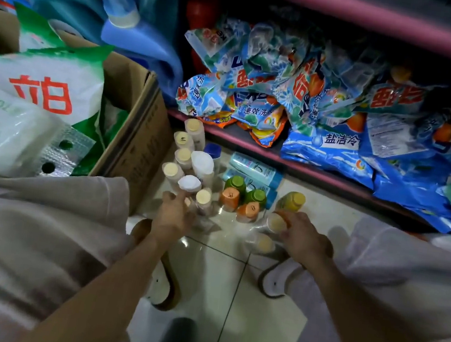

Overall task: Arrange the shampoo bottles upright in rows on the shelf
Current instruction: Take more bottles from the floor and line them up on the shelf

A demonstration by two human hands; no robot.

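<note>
Several small shampoo bottles stand upright on the tiled floor below the pink shelf point(250, 145). A cream-capped row point(183, 154) runs along the cardboard box. White-capped bottles point(201, 163) stand beside it, and green and orange capped ones point(243, 197) cluster to the right. A yellow bottle point(292, 201) stands behind my right hand. My left hand point(174, 213) reaches among the cream-capped bottles; its fingertips touch a clear bottle point(203, 199), and the grip is hidden. My right hand point(300, 236) grips a cream-capped orange bottle point(276, 222). Another cream-capped bottle point(263, 243) stands just in front.
Blue detergent bags point(325, 121) fill the pink shelf. An open cardboard box point(135, 130) with white and green bags stands at the left. Two light blue bottles point(256, 169) lie under the shelf edge. My knees and white shoes point(275, 280) frame the floor space.
</note>
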